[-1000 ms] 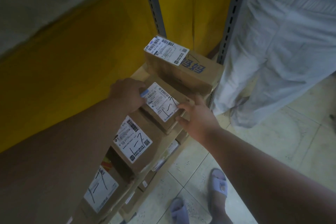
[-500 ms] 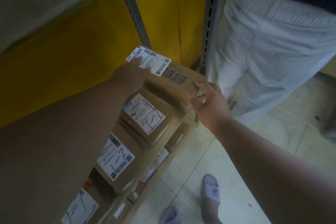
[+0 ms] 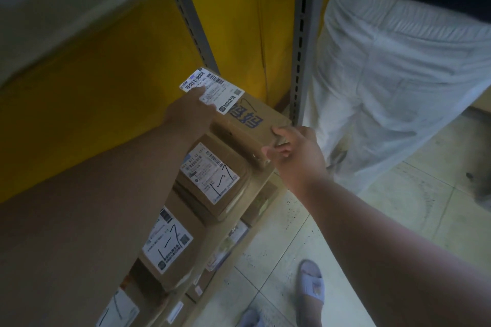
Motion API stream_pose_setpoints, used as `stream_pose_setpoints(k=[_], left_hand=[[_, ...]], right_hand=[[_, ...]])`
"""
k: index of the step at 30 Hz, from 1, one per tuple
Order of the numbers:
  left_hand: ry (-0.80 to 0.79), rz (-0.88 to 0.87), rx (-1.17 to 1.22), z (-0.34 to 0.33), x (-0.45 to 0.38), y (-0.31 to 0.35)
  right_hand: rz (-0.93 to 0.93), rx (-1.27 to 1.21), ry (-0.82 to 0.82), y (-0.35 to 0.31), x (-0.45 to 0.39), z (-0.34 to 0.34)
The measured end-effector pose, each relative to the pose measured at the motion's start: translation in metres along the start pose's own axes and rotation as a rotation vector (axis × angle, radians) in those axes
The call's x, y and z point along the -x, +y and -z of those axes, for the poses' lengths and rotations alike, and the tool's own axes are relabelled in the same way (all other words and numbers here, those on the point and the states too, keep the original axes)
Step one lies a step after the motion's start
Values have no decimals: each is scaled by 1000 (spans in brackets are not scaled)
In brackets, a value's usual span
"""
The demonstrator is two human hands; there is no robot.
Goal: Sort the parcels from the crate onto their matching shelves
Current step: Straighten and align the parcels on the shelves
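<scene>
Yellow wall panel (image 3: 93,93) behind a grey slotted metal rack, two uprights visible (image 3: 301,34); pale tiled floor (image 3: 398,220) to the right. Low shelf (image 3: 261,195) holds a row of brown cardboard boxes, each with a white shipping label. Far box (image 3: 247,119): blue printed characters on top, label at its far-left corner. Left hand (image 3: 190,111) lies on that corner, fingers flat across the label. Right hand (image 3: 295,151) grips the box's near-right corner, thumb on the top edge, fingers curled under the side. Next box toward the camera (image 3: 215,180) carries a label with a handwritten mark; a third box (image 3: 170,244) and a fourth, partly cut off at the frame's bottom (image 3: 119,310), follow in the same row. More flat packets sit on the level below, too dim to read. A second person in white trousers (image 3: 393,82) stands just beside the right upright. One grey slipper (image 3: 310,284) on the tiles.
</scene>
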State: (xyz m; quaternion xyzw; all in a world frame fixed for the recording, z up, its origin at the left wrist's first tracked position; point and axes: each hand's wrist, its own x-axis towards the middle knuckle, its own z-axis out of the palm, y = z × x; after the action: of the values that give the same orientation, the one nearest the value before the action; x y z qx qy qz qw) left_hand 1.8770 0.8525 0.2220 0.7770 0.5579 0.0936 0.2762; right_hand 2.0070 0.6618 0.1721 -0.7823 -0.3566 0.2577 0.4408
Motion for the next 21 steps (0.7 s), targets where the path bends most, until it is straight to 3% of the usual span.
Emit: stream_pose_setpoints(k=[8, 21], left_hand=[[37, -67, -129, 2, 35, 12], [13, -189, -7, -3, 218, 11]], right_hand=[[31, 142, -42, -5, 9, 13], [232, 244, -14, -51, 112, 88]])
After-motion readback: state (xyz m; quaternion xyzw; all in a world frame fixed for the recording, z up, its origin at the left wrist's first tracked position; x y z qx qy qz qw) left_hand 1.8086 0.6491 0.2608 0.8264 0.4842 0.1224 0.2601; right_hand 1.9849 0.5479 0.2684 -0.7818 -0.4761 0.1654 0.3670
